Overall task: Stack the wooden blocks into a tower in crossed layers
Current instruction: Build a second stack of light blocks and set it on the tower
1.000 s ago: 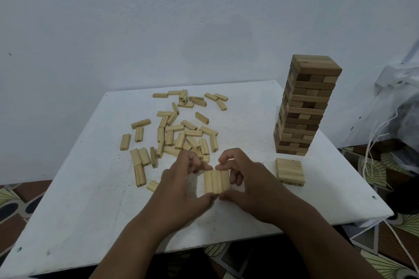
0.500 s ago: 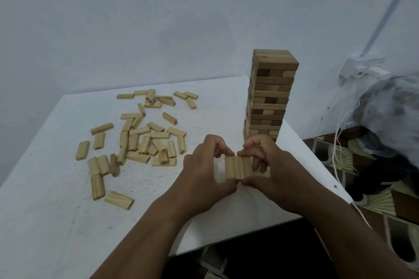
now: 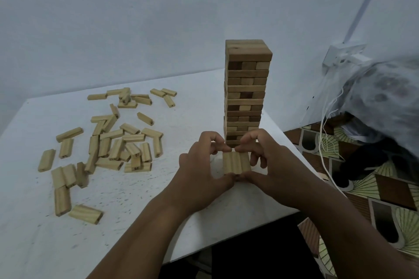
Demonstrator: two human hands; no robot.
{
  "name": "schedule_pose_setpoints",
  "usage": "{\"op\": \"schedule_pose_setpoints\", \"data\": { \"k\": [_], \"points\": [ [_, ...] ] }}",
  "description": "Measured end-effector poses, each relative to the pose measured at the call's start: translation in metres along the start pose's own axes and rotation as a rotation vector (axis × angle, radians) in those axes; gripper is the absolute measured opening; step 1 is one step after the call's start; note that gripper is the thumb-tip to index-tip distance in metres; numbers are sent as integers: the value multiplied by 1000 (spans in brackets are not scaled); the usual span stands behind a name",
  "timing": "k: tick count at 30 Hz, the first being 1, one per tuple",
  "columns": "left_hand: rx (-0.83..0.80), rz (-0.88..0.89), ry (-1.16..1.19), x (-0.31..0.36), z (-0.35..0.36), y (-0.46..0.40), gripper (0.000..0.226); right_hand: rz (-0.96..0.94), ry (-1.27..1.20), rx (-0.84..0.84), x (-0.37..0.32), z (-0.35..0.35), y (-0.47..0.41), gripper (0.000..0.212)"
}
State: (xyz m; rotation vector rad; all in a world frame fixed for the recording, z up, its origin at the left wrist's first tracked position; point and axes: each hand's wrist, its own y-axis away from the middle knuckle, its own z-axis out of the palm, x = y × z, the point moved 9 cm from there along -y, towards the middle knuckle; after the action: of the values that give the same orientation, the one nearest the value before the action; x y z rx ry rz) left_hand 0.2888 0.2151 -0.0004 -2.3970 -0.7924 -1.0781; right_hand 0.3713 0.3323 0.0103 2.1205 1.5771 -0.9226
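Since half a second ago the view has swung right, so the tower [image 3: 247,93] now stands straight beyond the hands instead of off to their right, while the grip looks unchanged. Both hands pinch a set of three blocks [image 3: 237,163] held side by side: the left hand [image 3: 201,174] and right hand [image 3: 269,165] each have thumb at the near ends and curled fingers at the far ends. The set sits just in front of the tower's base, apparently above the table [image 3: 136,222]. Loose blocks [image 3: 118,142] lie well to the left of the left hand. Uneven squeezing could let the middle block slip out, and lifting past the tall tower risks a knuckle toppling it.
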Motion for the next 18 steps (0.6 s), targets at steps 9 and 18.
{"op": "schedule_pose_setpoints", "data": {
  "k": [9, 18],
  "points": [
    [-2, -20, -12, -6, 7, -4, 65, 20, -12, -10, 3, 1, -1, 61],
    [-1, -9, -13, -8, 9, -5, 65, 20, -15, -15, 6, 2, -2, 62]
  ]
}}
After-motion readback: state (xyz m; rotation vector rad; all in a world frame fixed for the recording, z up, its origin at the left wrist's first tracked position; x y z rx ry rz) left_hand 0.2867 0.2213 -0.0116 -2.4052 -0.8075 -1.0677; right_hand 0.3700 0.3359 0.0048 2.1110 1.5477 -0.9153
